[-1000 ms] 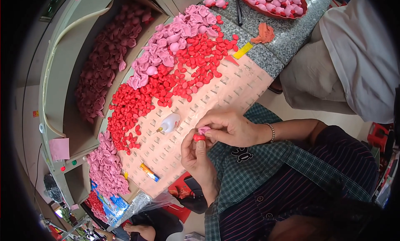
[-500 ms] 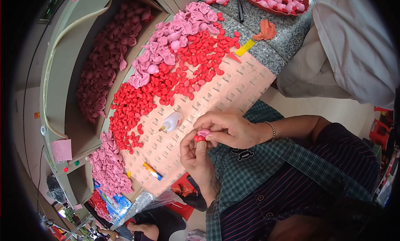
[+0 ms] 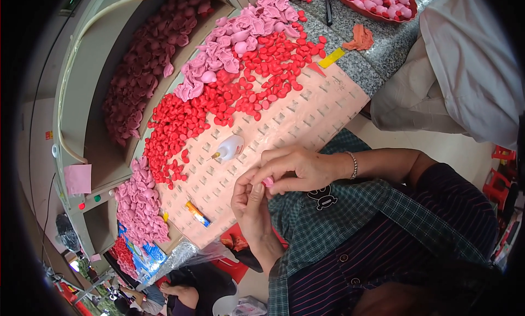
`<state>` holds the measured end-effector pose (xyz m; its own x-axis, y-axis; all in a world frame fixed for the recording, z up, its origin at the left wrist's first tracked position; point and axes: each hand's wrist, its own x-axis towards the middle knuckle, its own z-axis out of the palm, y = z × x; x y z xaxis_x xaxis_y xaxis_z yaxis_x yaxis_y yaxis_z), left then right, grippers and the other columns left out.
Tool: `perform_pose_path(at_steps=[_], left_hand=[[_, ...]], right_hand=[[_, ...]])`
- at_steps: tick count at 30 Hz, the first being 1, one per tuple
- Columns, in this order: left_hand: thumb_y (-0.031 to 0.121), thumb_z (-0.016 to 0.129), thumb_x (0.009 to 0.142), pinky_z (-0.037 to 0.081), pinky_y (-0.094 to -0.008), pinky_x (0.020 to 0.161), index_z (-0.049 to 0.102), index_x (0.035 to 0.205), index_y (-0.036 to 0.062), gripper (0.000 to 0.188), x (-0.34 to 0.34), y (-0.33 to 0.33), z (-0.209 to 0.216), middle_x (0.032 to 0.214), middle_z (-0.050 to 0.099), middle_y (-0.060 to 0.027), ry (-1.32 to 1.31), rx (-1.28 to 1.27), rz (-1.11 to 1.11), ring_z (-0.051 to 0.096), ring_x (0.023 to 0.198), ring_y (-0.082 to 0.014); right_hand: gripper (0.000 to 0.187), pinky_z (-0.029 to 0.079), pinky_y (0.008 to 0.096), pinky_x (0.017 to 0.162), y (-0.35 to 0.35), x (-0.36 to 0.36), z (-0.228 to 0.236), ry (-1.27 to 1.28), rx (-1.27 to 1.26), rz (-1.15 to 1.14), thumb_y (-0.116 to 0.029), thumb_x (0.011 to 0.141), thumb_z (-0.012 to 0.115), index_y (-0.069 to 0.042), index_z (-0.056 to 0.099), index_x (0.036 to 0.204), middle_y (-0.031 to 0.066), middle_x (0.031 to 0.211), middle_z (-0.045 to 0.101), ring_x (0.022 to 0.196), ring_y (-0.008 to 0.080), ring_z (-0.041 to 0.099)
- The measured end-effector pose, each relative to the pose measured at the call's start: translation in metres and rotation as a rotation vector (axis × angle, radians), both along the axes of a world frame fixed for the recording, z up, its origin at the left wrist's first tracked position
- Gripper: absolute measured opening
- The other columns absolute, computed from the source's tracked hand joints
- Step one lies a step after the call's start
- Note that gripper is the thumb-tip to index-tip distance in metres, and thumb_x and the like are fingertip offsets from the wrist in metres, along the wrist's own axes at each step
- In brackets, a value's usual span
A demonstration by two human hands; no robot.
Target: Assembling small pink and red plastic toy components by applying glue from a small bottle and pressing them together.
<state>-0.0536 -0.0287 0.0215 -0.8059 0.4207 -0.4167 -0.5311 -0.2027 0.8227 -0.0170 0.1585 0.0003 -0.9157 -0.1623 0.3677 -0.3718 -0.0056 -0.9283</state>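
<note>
In front of the plaid apron my two hands meet at the table's near edge. Between their fingertips sits a small pink rubbery piece [image 3: 268,182], mostly covered by the fingers. My left hand [image 3: 251,198] is closed, its thumb pressed up against the piece from below. My right hand [image 3: 295,171], with a bracelet at its wrist, pinches the same piece from the other side. Just beyond the hands a small white squeeze bottle [image 3: 231,147] with a thin tip lies on the peach patterned table cover [image 3: 279,119]. Many red oval pieces [image 3: 219,100] are spread behind it.
Pink soft pieces [image 3: 229,51] are heaped along the back, with another pile [image 3: 139,204] at left. A shelf bin [image 3: 145,64] holds more. An orange-and-blue tube [image 3: 197,214] lies at the near left. A red bowl [image 3: 391,19] of pink figures stands far right, near another person's pale clothing [image 3: 459,59].
The red part that showed beside the pink piece is now hidden behind my fingers. My hands have shifted slightly left, and the whole view has moved a little.
</note>
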Motion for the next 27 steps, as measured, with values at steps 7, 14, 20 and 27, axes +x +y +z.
perform_pose_path(at_steps=[7, 14, 20, 27], left_hand=[[0.007, 0.064, 0.095, 0.046, -0.0220, 0.069, 0.057, 0.122, -0.0041, 0.030, 0.019, 0.016, 0.016, 0.096, 0.065, -0.0065, 0.167, -0.016, 0.069, 0.058, 0.079, -0.0104], [-0.006, 0.066, 0.090, 0.051, -0.0237, 0.073, 0.055, 0.125, -0.0050, 0.037, 0.026, 0.026, 0.004, 0.103, 0.062, -0.0102, 0.827, -0.434, 0.137, 0.061, 0.081, -0.0113], [-0.006, 0.068, 0.089, 0.050, -0.0224, 0.066, 0.059, 0.115, -0.0036, 0.028, 0.028, 0.035, 0.010, 0.100, 0.061, -0.0098, 0.902, -0.583, 0.148, 0.059, 0.073, -0.0100], [-0.004, 0.069, 0.089, 0.045, -0.0206, 0.060, 0.061, 0.107, -0.0034, 0.019, 0.026, 0.037, 0.010, 0.098, 0.060, -0.0093, 0.983, -0.674, 0.163, 0.056, 0.068, -0.0084]], right_hand=[[0.033, 0.052, 0.0291, 0.077, 0.001, 0.000, 0.001, -0.044, -0.002, -0.051, -0.003, 0.089, 0.066, -0.003, 0.063, 0.122, 0.0094, 0.096, 0.061, 0.088, 0.0164, 0.064], [0.017, 0.052, 0.0236, 0.066, -0.012, 0.007, -0.005, -0.386, -0.621, 0.026, -0.008, 0.100, 0.058, 0.001, 0.059, 0.114, 0.0050, 0.095, 0.062, 0.078, 0.0100, 0.062], [0.015, 0.049, 0.0215, 0.059, -0.020, 0.010, -0.005, -0.489, -0.752, -0.013, -0.013, 0.100, 0.058, 0.001, 0.061, 0.106, 0.0036, 0.083, 0.063, 0.067, 0.0082, 0.059], [0.016, 0.047, 0.0214, 0.056, -0.030, 0.009, -0.006, -0.528, -0.827, -0.063, -0.016, 0.102, 0.057, -0.001, 0.061, 0.100, 0.0026, 0.078, 0.062, 0.063, 0.0074, 0.057]])
